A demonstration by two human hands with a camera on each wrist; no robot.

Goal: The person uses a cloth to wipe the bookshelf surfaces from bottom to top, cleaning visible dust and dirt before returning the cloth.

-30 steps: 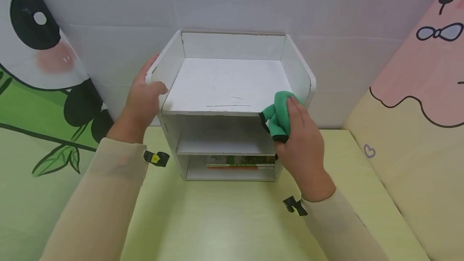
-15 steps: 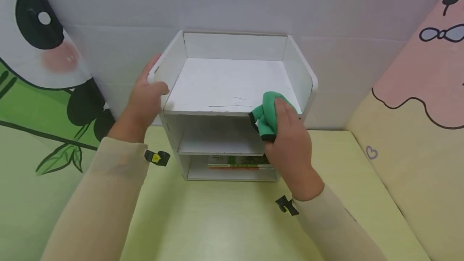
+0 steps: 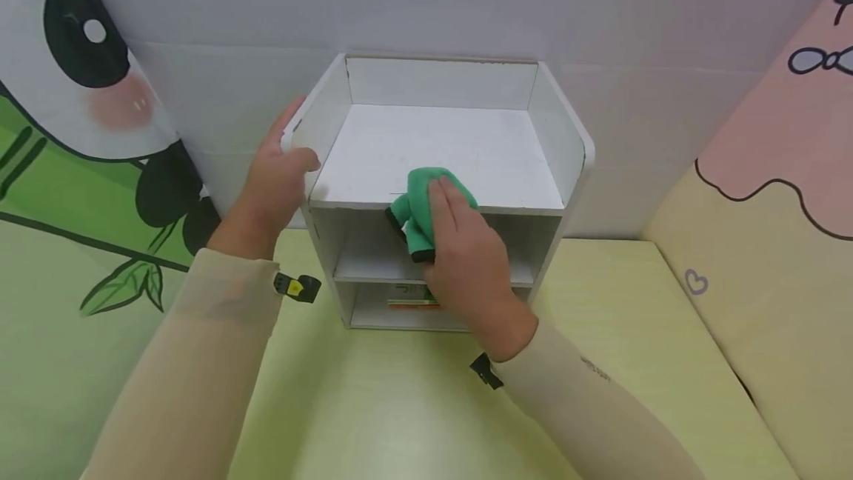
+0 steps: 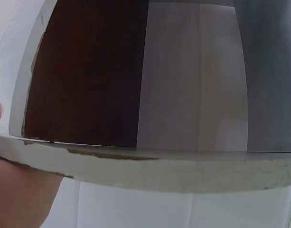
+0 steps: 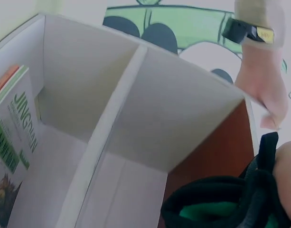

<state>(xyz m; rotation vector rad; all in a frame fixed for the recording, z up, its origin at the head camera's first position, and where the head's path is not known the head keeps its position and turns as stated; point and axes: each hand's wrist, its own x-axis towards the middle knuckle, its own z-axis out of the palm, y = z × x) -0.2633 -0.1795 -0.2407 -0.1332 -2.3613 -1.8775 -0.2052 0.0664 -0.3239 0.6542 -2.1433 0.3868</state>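
A small white shelf unit [image 3: 453, 139] stands against the back wall. My left hand [image 3: 273, 184] grips its left side panel, thumb on the inner side and fingers round the outside. In the left wrist view, part of that hand [image 4: 22, 194] shows by the panel's chipped edge [image 4: 183, 173]. A folded green cloth [image 3: 421, 202] with black trim is held in my right hand [image 3: 473, 258], against the front edge of the top board near its middle. The right wrist view shows the cloth's dark-edged folds [image 5: 207, 185] in front of the shelf opening.
Several thin books [image 5: 14, 137] lie in the bottom compartment, partly hidden by my right hand in the head view. The unit stands on a pale yellow-green table [image 3: 400, 406]. Cartoon-printed panels rise at the left [image 3: 100, 280] and right [image 3: 766, 280].
My right hand has moved left with the cloth along the top board's front edge, from the right corner to about the middle. The left hand keeps its grip on the side panel.
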